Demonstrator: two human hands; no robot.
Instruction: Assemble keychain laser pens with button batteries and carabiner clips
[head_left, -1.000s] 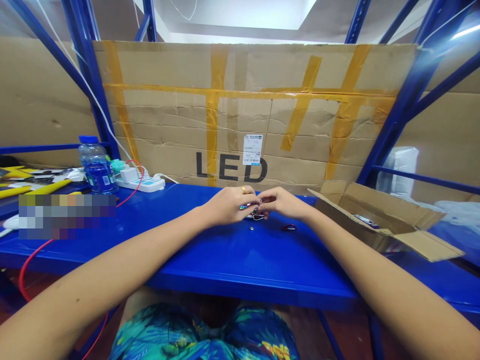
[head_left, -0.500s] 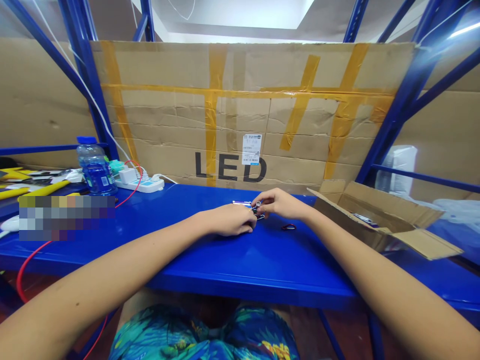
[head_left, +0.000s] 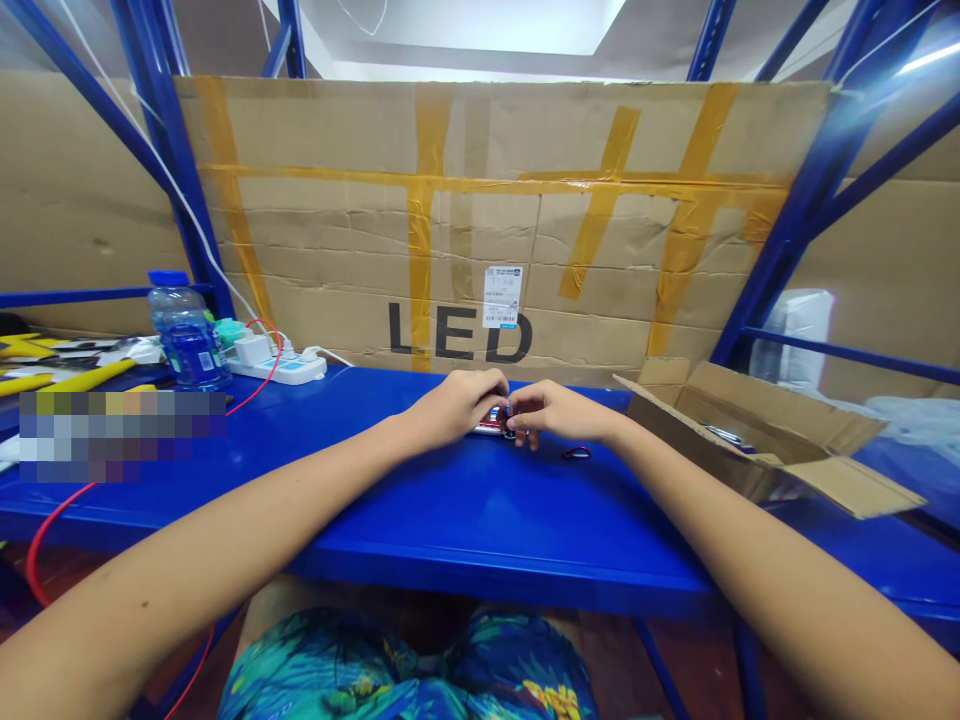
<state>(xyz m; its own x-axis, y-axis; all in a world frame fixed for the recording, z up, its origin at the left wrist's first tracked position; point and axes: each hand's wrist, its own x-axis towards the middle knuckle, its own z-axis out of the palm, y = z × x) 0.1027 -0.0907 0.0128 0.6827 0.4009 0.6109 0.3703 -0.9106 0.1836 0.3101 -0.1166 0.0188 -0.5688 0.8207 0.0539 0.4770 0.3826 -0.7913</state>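
Note:
My left hand (head_left: 456,405) is closed with its fingers bent over a small shiny red-and-silver piece (head_left: 490,424) just above the blue table (head_left: 420,510). Its fingertips are partly hidden, and the piece is too small to name. Facing it from the right, my right hand (head_left: 549,408) pinches a small dark metal part (head_left: 509,418) beside that piece. Whether the two are joined I cannot tell. A small red loop (head_left: 577,453), like a carabiner, lies on the table below my right hand.
An open cardboard box (head_left: 750,430) with shiny metal items stands at the right. At the left are a blue-capped bottle (head_left: 191,335), a white power strip (head_left: 281,367), a red cable (head_left: 64,500) and yellow-handled tools (head_left: 90,380). A large cardboard sheet (head_left: 337,240) stands behind.
My left hand has lifted and turned from lying low over the pieces to curling around them from behind. A red-and-silver piece now shows between the hands. My right hand has stayed nearly in place.

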